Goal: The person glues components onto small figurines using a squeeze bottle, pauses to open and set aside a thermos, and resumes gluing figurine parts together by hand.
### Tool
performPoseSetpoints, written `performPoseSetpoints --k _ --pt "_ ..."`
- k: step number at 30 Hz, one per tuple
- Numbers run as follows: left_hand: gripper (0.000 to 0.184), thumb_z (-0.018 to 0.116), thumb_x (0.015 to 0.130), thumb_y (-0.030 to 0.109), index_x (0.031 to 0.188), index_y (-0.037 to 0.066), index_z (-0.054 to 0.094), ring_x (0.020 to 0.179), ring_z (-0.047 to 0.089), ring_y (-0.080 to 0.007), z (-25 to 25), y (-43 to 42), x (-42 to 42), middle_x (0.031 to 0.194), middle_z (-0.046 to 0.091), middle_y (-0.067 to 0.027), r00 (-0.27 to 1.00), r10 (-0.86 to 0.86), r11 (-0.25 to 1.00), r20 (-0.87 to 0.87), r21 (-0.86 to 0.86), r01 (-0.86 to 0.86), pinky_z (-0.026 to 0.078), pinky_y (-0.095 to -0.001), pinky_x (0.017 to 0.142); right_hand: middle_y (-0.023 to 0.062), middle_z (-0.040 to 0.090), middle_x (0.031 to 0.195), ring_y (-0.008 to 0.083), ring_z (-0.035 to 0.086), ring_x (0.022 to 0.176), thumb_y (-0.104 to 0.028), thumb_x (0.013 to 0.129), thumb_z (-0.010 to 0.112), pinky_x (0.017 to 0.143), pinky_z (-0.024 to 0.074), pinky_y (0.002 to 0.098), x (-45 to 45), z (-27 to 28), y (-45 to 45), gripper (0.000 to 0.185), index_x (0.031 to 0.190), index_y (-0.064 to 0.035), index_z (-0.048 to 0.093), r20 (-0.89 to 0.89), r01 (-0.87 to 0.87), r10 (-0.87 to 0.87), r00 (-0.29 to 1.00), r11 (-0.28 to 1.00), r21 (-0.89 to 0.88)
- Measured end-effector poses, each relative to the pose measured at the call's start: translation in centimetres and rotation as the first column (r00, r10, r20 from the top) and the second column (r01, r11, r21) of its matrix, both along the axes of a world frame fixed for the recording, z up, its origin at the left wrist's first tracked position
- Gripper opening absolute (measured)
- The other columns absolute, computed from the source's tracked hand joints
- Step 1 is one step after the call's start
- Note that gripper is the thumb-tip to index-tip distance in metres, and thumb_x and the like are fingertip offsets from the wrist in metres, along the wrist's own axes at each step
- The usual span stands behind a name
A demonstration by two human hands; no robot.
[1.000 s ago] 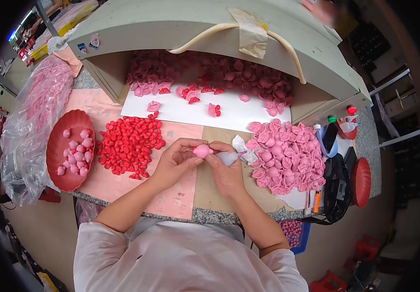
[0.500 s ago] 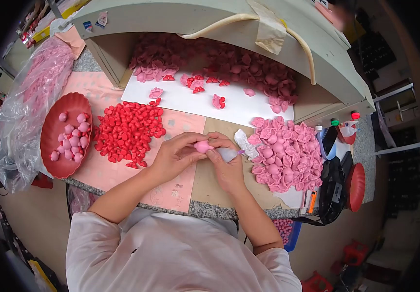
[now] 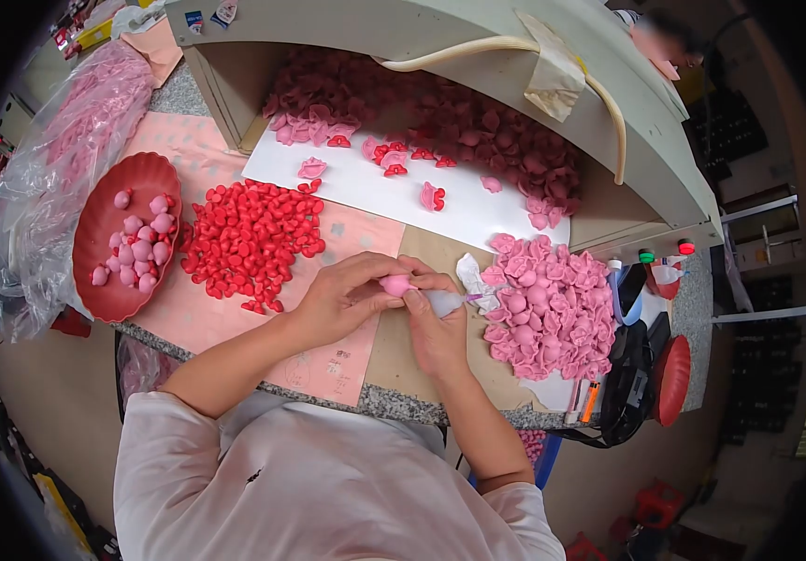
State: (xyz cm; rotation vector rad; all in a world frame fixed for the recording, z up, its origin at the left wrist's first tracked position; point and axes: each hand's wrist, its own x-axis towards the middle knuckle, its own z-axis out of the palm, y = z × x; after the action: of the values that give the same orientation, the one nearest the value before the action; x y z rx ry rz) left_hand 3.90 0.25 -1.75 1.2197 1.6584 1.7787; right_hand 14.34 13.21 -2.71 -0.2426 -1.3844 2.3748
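Note:
A small pink rounded piece (image 3: 395,285) is pinched in the fingers of my left hand (image 3: 333,301). My right hand (image 3: 440,344) is closed around a translucent squeeze bottle (image 3: 443,302) with a purple tip, which points right, away from the piece. Thumb and fingertips of that same hand also touch the pink piece. Close by on the right lies a crumpled white tissue (image 3: 473,278), beside a heap of pink petal-shaped pieces (image 3: 553,313). Left of my hands is a pile of small red pieces (image 3: 251,245).
A red scalloped dish (image 3: 94,220) holds several pink balls with red bits. Behind stands a pale machine housing (image 3: 328,21), with pink pieces on white paper (image 3: 347,192) in its opening. Pens (image 3: 591,402) and a black bag (image 3: 626,400) lie right. Another person (image 3: 655,47) is partly visible behind.
My view has tilted and shifted slightly. The pink piece has turned a little and looks rounder now. Both hands stay together, keeping their hold on the piece and the bottle.

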Motion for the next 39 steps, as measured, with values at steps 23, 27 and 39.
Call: performPoseSetpoints --k 23,27,39 --pt "0.016 0.053 0.092 0.006 0.106 -0.001 0.053 0.100 0.061 -0.0203 0.2 0.3 -1.4 0.110 0.060 -0.0120 0.753 -0.092 0.987 0.652 -0.039 0.154 0.055 -0.0365 0.085 0.0074 0.059 0.105 0.0130 0.057 0.089 -0.008 0.090 0.056 0.081 0.0475 0.0260 0.2 1.2 1.5 0.036 0.124 0.0005 0.049 0.208 -0.113 0.122 0.971 0.992 -0.052" --pt "0.011 0.056 0.090 0.004 0.100 0.000 0.055 0.100 0.061 -0.0205 0.1 0.2 -1.5 0.110 0.060 -0.0100 0.748 -0.077 0.983 0.659 -0.077 0.169 0.055 -0.0365 0.085 0.0080 0.059 0.107 0.0132 0.057 0.091 -0.008 0.090 0.056 0.082 0.0475 0.0261 0.3 0.6 1.5 0.038 0.126 0.0012 0.049 0.253 -0.109 0.099 0.962 0.994 0.025" --pt "0.007 0.060 0.087 0.003 0.092 0.000 0.057 0.097 0.062 -0.0175 -0.3 -0.1 -2.2 0.110 0.059 -0.0089 0.750 -0.122 0.972 0.650 -0.073 0.222 0.054 -0.0313 0.084 0.0094 0.061 0.107 0.0138 0.059 0.091 -0.006 0.089 0.055 0.082 0.0494 0.0280 0.3 1.3 0.8 0.034 0.122 0.0036 0.052 0.280 -0.127 0.090 0.956 0.985 0.119"
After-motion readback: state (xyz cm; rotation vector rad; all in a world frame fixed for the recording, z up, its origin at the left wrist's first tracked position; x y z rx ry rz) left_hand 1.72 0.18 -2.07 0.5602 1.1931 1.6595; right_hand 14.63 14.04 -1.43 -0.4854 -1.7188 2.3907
